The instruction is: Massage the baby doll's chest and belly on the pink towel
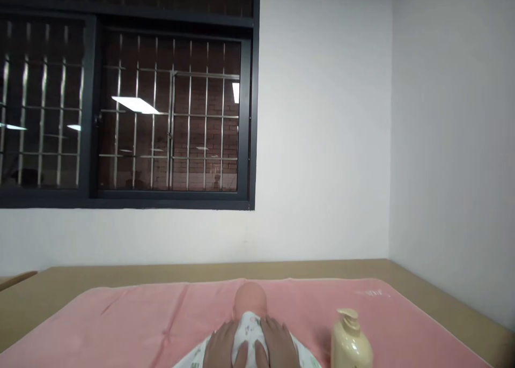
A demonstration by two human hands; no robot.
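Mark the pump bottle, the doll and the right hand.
Pump bottle (351,345): head camera view, on its body below the pump.
Doll (250,299): head camera view, on its bare head.
Right hand (282,346): head camera view, on its back.

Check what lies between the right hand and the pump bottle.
In the head view, some white printed cloth shows beside the right hand, then pink mat up to the pump bottle.
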